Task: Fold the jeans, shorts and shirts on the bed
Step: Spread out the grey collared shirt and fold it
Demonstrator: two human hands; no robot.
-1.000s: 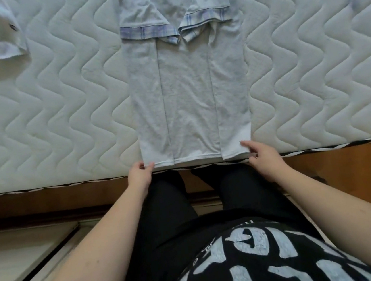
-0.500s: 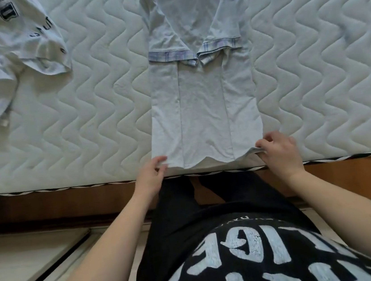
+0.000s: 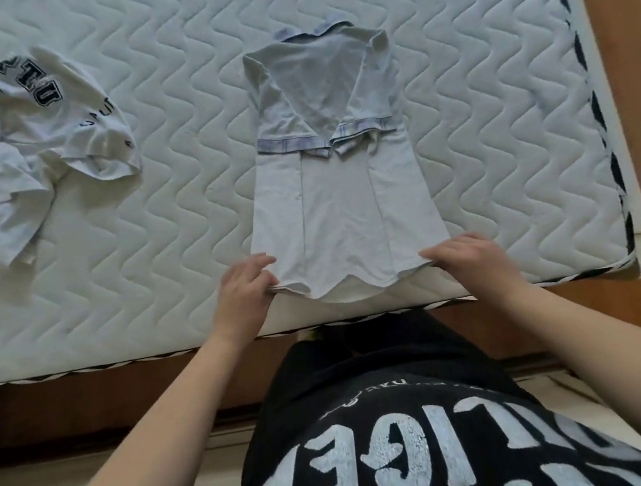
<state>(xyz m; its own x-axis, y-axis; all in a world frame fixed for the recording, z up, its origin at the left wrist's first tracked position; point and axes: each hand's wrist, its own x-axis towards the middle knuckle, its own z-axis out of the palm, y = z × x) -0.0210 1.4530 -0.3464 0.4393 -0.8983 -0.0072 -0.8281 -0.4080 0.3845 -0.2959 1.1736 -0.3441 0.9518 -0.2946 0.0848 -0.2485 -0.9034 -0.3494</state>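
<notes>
Head view, looking down over a white quilted mattress with wavy stitching [image 3: 192, 202]. Lying flat on it, towards its near edge and right of its middle: a pale grey short-sleeved shirt with blue-checked sleeve cuffs and collar [image 3: 342, 216], both sides folded inward into a long narrow strip, collar at the far end, hem at the near end. At the hem's left corner, the left hand [image 3: 245, 288], fingers curled and pinching the cloth, that corner raised slightly off the mattress. At the hem's right corner, the right hand [image 3: 470, 260], knuckles up, fingers bent over the edge and gripping it. Middle of the hem sagging in a curve between the two hands.

Well to the left of the grey shirt, apart from it: a crumpled white T-shirt with dark block lettering [image 3: 40, 144], unfolded. Letters upside down and creased, perhaps "UTA" or similar; smaller dark print beside it too small to read.

Nearest the camera, below the mattress edge: a black T-shirt with large cracked white letters [image 3: 418, 461], worn by the person, print upside down and only partly in view, not legible as a word.
</notes>
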